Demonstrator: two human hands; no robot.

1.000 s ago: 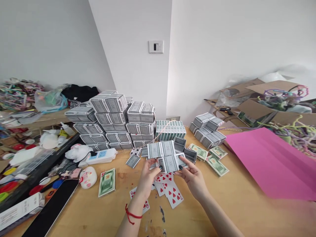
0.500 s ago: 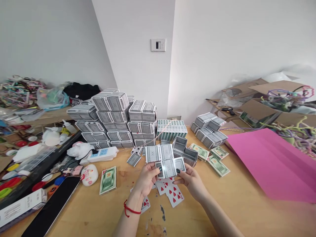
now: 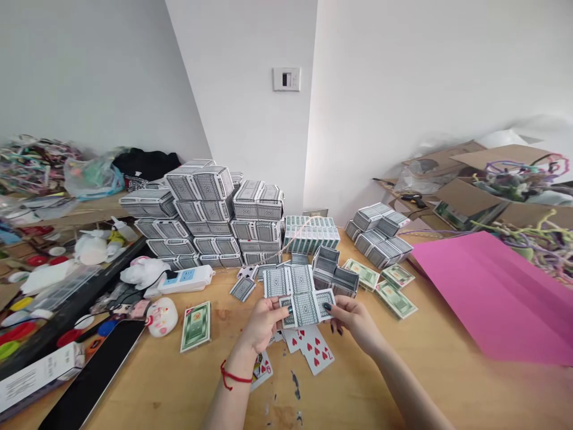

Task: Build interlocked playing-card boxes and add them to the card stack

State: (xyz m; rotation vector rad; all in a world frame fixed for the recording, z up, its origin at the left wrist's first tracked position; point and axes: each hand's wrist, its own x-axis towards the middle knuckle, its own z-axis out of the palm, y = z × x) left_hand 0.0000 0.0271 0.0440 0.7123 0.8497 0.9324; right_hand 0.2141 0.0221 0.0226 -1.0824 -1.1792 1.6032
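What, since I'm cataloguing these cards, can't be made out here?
All in the head view:
Held cards: undersides face away.
Grip of the left hand underneath: hidden by those cards.
Card under the left forearm: partly covered by that forearm.
Back of the tall stack: hidden by its front blocks.
White box: print too small, one end cut off by the left edge.
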